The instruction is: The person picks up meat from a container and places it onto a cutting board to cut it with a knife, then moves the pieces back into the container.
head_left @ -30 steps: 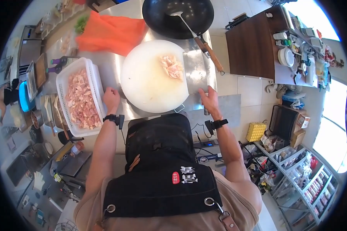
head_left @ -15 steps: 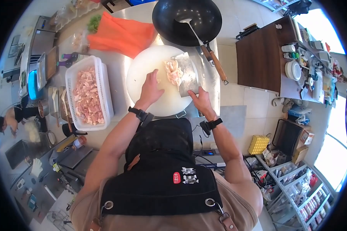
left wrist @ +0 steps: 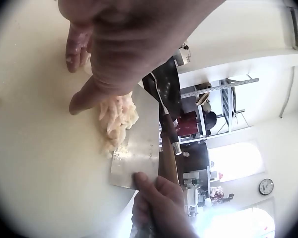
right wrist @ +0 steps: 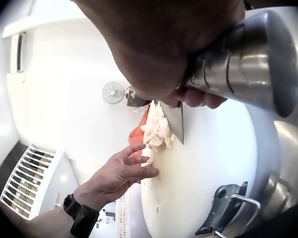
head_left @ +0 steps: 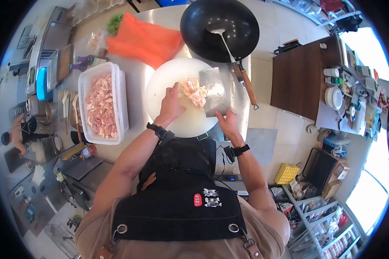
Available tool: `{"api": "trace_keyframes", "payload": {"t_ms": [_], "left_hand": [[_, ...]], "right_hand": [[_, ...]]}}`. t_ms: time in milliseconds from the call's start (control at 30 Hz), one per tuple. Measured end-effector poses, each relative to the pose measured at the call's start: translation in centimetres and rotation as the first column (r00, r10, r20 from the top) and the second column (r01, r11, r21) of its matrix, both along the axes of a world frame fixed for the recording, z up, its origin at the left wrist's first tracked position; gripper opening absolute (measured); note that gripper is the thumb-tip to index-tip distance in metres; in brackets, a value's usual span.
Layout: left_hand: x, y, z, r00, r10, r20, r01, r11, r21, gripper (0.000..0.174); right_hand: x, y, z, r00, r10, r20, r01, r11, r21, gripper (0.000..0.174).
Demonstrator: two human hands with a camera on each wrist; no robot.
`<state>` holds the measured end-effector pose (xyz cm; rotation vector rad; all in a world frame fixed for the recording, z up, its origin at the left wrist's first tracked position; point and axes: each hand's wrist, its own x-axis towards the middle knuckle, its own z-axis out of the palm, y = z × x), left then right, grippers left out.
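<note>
A small pile of pale raw meat (head_left: 193, 92) lies on the round white cutting board (head_left: 162, 77). My right hand (head_left: 227, 122) grips the metal handle of a cleaver, whose wide blade (head_left: 212, 88) stands against the pile's right side. In the right wrist view the fingers wrap round the handle (right wrist: 238, 59). On the pile's left, my left hand (head_left: 170, 105) is held over the board with fingers extended, near the meat (right wrist: 158, 130); whether it touches the meat I cannot tell. The left wrist view shows the blade (left wrist: 139, 144) beside the pile.
A white basket of cut meat (head_left: 101, 108) stands left of the board. Behind are an orange cloth (head_left: 145, 41) and a black wok (head_left: 203, 34) with a spatula in it, its wooden handle (head_left: 249, 88) reaching toward the right edge. Two bottles (head_left: 88, 61) lie behind the basket.
My left hand has moved from the table beside the basket to the board, left of the meat. My right hand has lifted the cleaver from the board's right side to the pile. The view has shifted.
</note>
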<state>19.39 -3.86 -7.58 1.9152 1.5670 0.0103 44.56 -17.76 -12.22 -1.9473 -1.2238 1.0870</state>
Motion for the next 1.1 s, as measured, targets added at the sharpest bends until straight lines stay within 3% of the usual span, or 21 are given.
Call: {"api": "trace_keyframes", "payload": {"t_ms": [167, 233, 267, 333, 433, 667, 733, 767, 833, 1000, 1100], "left_hand": [[3.2, 0.9, 0.7, 0.991, 0.058, 0.121, -0.045, 0.994, -0.104, 0.104], [3.6, 0.9, -0.6, 0.969, 0.038, 0.243, -0.051, 0.997, 0.05, 0.095], [3.6, 1.0, -0.8, 0.969, 0.047, 0.241, -0.058, 0.998, 0.039, 0.095], [3.4, 1.0, -1.0, 0.889, 0.075, 0.452, -0.035, 0.995, -0.096, 0.085], [3.5, 0.2, -1.3, 0.855, 0.133, 0.502, -0.057, 0.985, -0.163, 0.079], [1.4, -1.4, -1.2, 0.815, 0.225, 0.534, -0.164, 0.973, -0.16, 0.092], [0.5, -1.8, 0.1, 0.741, 0.411, 0.531, -0.306, 0.911, -0.277, 0.101], [0.0, -1.7, -0.2, 0.731, 0.416, 0.541, -0.316, 0.909, -0.272, 0.101], [-0.8, -1.6, -1.0, 0.813, 0.388, 0.434, -0.336, 0.921, -0.196, 0.106], [-1.4, -0.5, -1.6, 0.821, 0.379, 0.427, -0.303, 0.923, -0.236, 0.109], [-1.2, 0.2, -2.3, 0.837, 0.36, 0.413, -0.317, 0.933, -0.171, 0.107]], "right_hand": [[-0.2, 1.4, 0.7, 0.988, 0.085, 0.127, -0.084, 0.996, -0.007, 0.048], [-0.4, 1.7, 0.7, 0.983, 0.132, 0.126, -0.129, 0.991, -0.032, 0.048], [-0.6, 1.7, 0.6, 0.977, 0.173, 0.124, -0.168, 0.985, -0.049, 0.049], [-1.0, 1.7, 0.6, 0.979, 0.175, 0.106, -0.172, 0.984, -0.043, 0.049], [-2.1, 1.6, 0.4, 0.978, 0.187, 0.093, -0.185, 0.982, -0.025, 0.05], [-4.7, 2.1, 1.5, 0.97, 0.241, 0.04, -0.238, 0.969, -0.072, 0.052], [-5.5, 2.2, 1.2, 0.968, 0.25, 0.025, -0.249, 0.967, -0.046, 0.053], [-5.8, 2.3, 1.4, 0.969, 0.247, 0.028, -0.245, 0.968, -0.057, 0.053], [-6.4, 2.2, 1.9, 0.965, 0.26, 0.045, -0.256, 0.964, -0.067, 0.053], [-7.0, 2.4, 3.1, 0.98, 0.191, 0.062, -0.178, 0.97, -0.166, 0.052], [-6.7, 2.5, 1.6, 0.978, 0.201, 0.059, -0.201, 0.98, -0.006, 0.058]]}}
